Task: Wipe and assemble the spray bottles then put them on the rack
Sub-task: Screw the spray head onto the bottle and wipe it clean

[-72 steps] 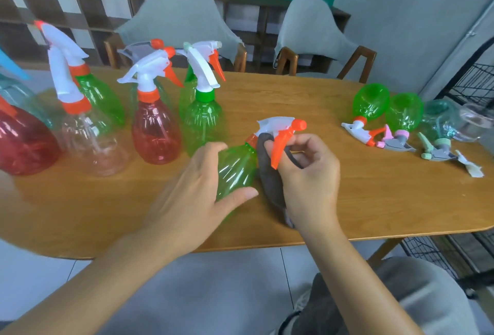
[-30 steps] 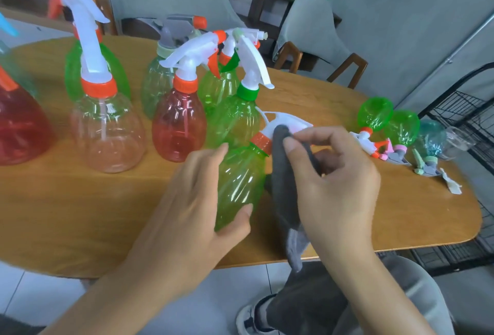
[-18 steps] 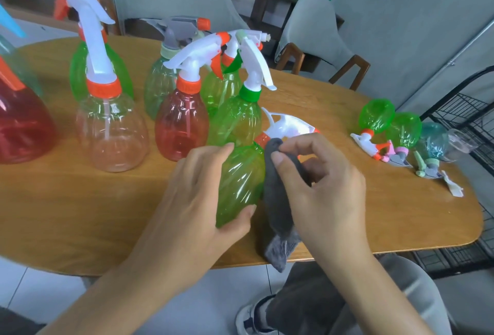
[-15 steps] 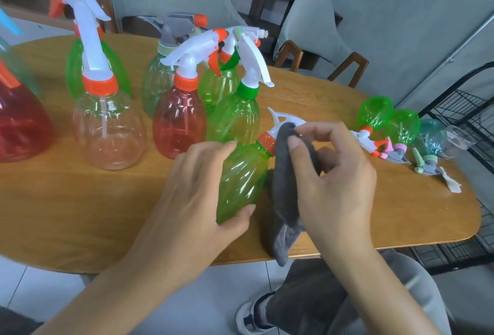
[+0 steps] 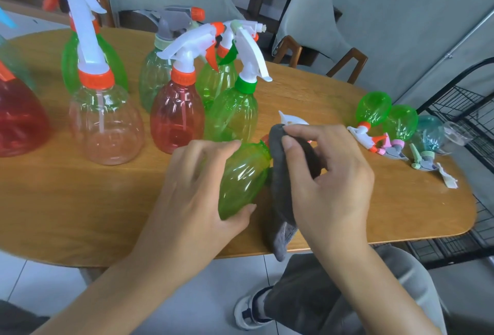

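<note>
A green spray bottle (image 5: 244,174) lies tilted over the wooden table (image 5: 80,201), its white trigger head (image 5: 291,120) mostly hidden behind my right hand. My left hand (image 5: 197,187) grips the bottle's body from the left. My right hand (image 5: 328,182) pinches a grey cloth (image 5: 283,195) against the bottle's neck; the cloth hangs down past the table's front edge.
Several assembled bottles stand at the left and middle, among them a red one (image 5: 173,118), a clear one (image 5: 107,126) and a green one (image 5: 235,115). Small bottles (image 5: 374,110) lie at the right. A black wire rack (image 5: 470,99) stands beyond the right edge. Two chairs are behind.
My right hand has slid the cloth up and down along the bottle's neck and trigger head. My left hand has kept hold of the bottle's body.
</note>
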### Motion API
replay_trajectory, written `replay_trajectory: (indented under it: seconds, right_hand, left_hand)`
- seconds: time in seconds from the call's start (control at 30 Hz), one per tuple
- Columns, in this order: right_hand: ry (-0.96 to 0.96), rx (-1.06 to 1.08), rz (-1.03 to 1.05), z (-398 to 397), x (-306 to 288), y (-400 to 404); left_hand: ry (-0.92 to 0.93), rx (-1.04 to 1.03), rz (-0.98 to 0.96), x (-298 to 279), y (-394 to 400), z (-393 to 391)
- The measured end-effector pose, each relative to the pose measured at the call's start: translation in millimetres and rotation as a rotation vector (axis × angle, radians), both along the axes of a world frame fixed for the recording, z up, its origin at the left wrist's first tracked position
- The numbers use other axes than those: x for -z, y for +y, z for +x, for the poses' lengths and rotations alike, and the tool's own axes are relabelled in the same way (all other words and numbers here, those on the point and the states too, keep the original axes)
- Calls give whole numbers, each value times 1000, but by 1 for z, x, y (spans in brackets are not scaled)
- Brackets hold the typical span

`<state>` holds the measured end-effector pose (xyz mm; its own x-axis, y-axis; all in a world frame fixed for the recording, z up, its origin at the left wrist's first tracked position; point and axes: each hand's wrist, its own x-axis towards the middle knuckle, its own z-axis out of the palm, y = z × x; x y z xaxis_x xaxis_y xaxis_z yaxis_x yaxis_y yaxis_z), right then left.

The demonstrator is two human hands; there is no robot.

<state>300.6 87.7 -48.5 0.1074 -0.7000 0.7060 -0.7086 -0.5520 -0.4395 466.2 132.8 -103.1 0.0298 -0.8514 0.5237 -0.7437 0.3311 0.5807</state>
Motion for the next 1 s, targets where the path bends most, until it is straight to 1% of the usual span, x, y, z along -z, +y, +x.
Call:
replay_trajectory:
  seconds: [0.07, 0.2, 0.33, 0.4, 0.47, 0.53, 0.6, 0.7, 0.9, 0.97, 1.0]
  right_hand:
    - [49, 17, -16, 1, -1, 1]
    - [132, -12, 9, 6, 4, 9]
    - [289, 116, -55, 12, 1, 15]
    - [342, 187, -83, 17, -1, 17]
    - [362, 177, -61, 20, 1, 17]
    - [305, 72, 4, 20, 5, 18]
    - [200, 5, 39, 16, 7, 18]
    - [76, 64, 34, 3, 10, 19]
    - [-270, 250, 306, -28, 13, 11]
    - [-386, 249, 397, -35, 12, 4]
    - [-475, 220, 453, -37, 12, 1]
  left_hand:
    - [-25, -16, -19, 0, 0, -1]
    - [-102, -46, -53, 3, 0, -1]
    - [-221, -67, -105, 5, 1, -1]
    - [-242, -80, -116, 6, 2, -3]
    - [-240, -89, -123, 6, 2, -4]
    - [-215, -89, -122, 7, 2, -3]
    - [-163, -88, -98, 6, 2, -1]
    - [-77, -102, -48, 4, 2, 3]
    - [72, -71, 38, 0, -1, 9]
    - [137, -35, 74, 0, -1, 9]
    - [156, -13, 85, 0, -1, 8]
